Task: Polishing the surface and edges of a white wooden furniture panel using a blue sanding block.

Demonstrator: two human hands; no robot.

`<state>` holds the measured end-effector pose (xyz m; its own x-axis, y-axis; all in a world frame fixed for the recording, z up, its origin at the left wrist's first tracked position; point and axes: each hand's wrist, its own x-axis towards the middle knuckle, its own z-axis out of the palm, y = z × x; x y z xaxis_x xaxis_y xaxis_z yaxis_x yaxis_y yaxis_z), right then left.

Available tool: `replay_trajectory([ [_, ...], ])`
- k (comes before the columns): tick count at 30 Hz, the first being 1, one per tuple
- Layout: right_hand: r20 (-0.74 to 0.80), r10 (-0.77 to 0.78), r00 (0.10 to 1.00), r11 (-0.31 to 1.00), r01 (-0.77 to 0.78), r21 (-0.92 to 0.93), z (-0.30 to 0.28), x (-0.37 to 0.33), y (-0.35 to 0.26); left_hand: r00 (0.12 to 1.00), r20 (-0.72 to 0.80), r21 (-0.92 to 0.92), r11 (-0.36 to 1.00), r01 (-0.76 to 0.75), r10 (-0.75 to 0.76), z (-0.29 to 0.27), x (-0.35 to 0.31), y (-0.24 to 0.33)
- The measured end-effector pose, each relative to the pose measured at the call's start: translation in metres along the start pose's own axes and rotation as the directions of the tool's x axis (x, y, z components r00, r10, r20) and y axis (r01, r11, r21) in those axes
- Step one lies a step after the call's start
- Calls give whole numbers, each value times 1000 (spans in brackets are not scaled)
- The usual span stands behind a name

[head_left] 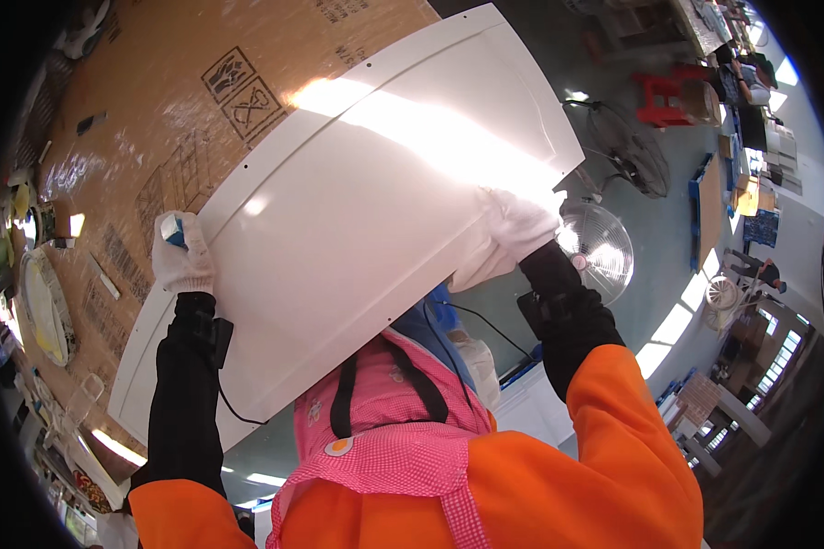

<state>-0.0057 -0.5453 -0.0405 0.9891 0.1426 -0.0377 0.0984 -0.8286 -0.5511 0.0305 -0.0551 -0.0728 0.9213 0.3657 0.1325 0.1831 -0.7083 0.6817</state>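
Observation:
A large white curved panel (366, 210) with small holes along its edges lies slanted before me, its upper left side on the cardboard-covered table. My left hand (185, 256), in a white knitted glove, is closed at the panel's left edge round a small blue object (173, 229) whose kind I cannot make out. Over on the right, my gloved right hand (526, 224) is closed on a white cloth (485, 261), which hangs past the panel's edge. Strong glare on the panel blurs that hand's outline.
Brown printed cardboard (174, 119) covers the table. An oval tray (46, 306) and a thin white strip (105, 276) lie at left. Beyond the panel's right edge stand a round fan (598, 252), a dark fan (627, 151) and a red stool (659, 101). People are farther off.

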Motion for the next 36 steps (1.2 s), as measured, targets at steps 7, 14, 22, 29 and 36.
replay_trajectory([
  [7, 61, -248, 967, 850, 247, -465, 17, -13, -57, 1000, 1, 50, 999, 19, -19, -10, -3, -8],
  [14, 141, 112, 984, 926, -52, -375, -5, -3, -31, 1000, -1, -38, 999, 9, -9, -3, -3, -6],
  [22, -21, 180, 983, 879, -170, -446, -21, 11, -4, 1000, -26, 32, 999, -1, 2, -3, 0, 0],
  [29, 134, 78, 988, 948, -32, -317, -12, 6, -31, 999, -32, 43, 999, 24, -23, -4, -2, 2],
  [36, -189, 131, 973, 807, -215, -550, -67, 40, 69, 1000, -23, 4, 1000, -5, 5, 0, -1, -2],
])
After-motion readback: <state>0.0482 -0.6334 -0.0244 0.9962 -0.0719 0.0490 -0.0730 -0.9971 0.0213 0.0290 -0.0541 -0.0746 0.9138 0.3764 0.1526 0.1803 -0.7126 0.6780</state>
